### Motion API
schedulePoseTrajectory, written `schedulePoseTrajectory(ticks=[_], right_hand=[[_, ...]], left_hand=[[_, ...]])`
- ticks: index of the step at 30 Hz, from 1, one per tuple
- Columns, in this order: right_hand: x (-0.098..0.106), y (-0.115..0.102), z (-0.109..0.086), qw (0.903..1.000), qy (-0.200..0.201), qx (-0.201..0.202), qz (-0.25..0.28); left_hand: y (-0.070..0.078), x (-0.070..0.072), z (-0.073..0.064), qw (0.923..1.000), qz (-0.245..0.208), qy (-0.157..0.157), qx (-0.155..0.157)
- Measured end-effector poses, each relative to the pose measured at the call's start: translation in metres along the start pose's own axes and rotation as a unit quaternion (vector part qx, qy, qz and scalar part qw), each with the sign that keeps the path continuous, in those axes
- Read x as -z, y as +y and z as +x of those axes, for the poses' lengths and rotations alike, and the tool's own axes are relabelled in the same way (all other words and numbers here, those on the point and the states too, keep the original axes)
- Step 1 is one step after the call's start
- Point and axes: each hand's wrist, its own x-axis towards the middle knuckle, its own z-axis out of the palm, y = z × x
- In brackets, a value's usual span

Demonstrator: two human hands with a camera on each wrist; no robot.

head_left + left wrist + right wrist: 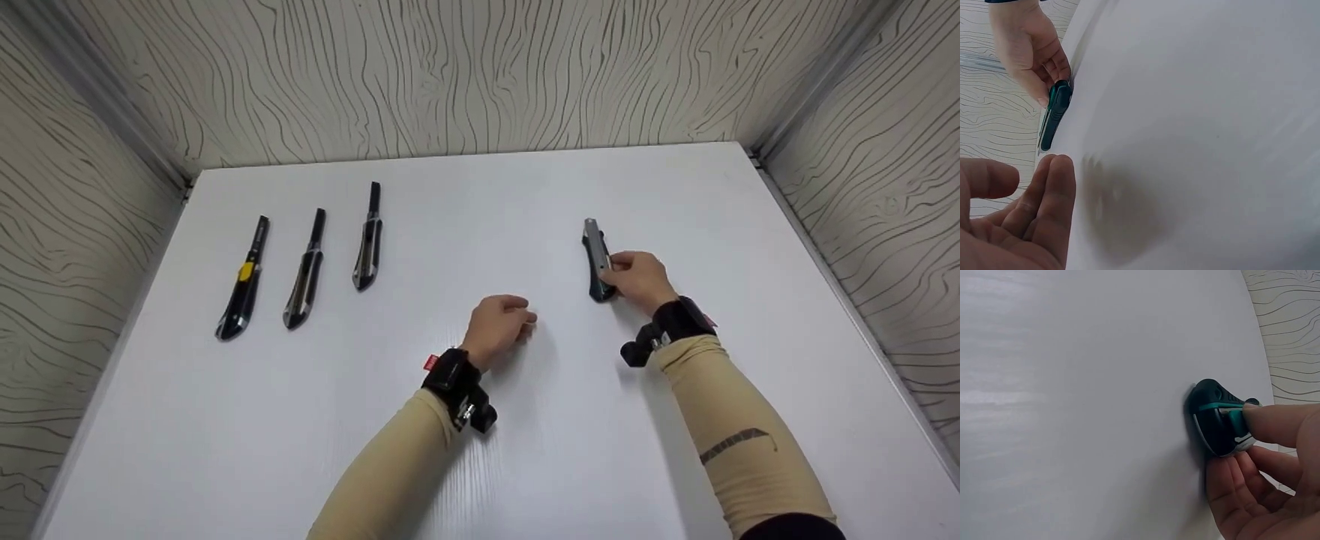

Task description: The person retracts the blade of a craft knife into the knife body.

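Observation:
My right hand [639, 281] pinches a grey and dark green utility knife [596, 259] between thumb and fingers at the right of the white table. The knife points away from me, its slim end toward the back. In the right wrist view, the thumb presses on a green part of the knife [1216, 424] and the fingertips touch its other side. Left of it, my left hand [496, 326] hovers over the table with loosely bent fingers and holds nothing. The left wrist view shows a gap between the thumb and fingers [1061, 191] of that hand.
Three more utility knives lie apart at the table's left: one black with a yellow slider [245, 271], one black and silver [306, 281], and another black and silver one [367, 251] farther back. Wood-patterned walls [450, 75] enclose the white table [480, 217] at the back and sides.

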Motion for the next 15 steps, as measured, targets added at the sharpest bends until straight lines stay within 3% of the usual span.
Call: schedulePoseTrajectory(ticks=[7,15], right_hand=[[0.000,0.001,-0.004,0.9999,0.009,0.007,-0.013],[0.002,-0.005,-0.011,0.9994,0.033,0.001,0.012]], left_hand=[[-0.001,0.000,-0.002,1.0000,-0.002,0.000,0.007],[-0.003,0.009,-0.003,1.0000,0.002,0.000,0.000]])
